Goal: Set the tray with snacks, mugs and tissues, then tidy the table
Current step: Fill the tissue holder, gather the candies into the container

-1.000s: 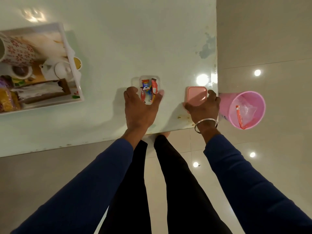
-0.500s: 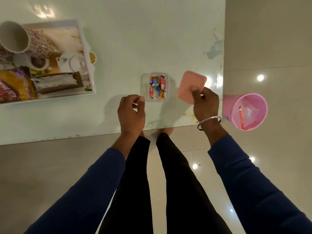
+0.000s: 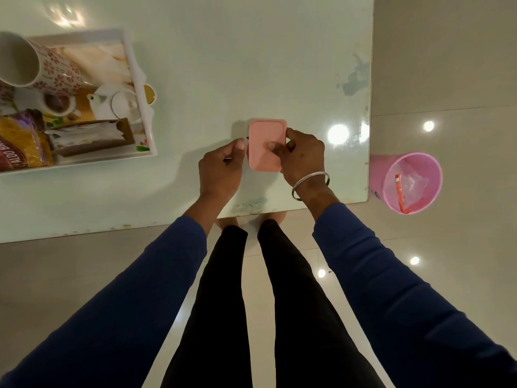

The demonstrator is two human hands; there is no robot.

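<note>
Pinching pink lid [image 3: 264, 148], right hand [image 3: 303, 159] thumb on top.

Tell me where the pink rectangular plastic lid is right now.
Head view: pink rectangular plastic lid sits mid-table between both hands, right hand gripping it, white tray to its left.

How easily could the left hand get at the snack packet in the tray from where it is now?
Probably yes. The left hand is at the pink lid's left edge, and only bare table lies between it and the tray. The snack packet lies at the tray's near side, uncovered.
</note>
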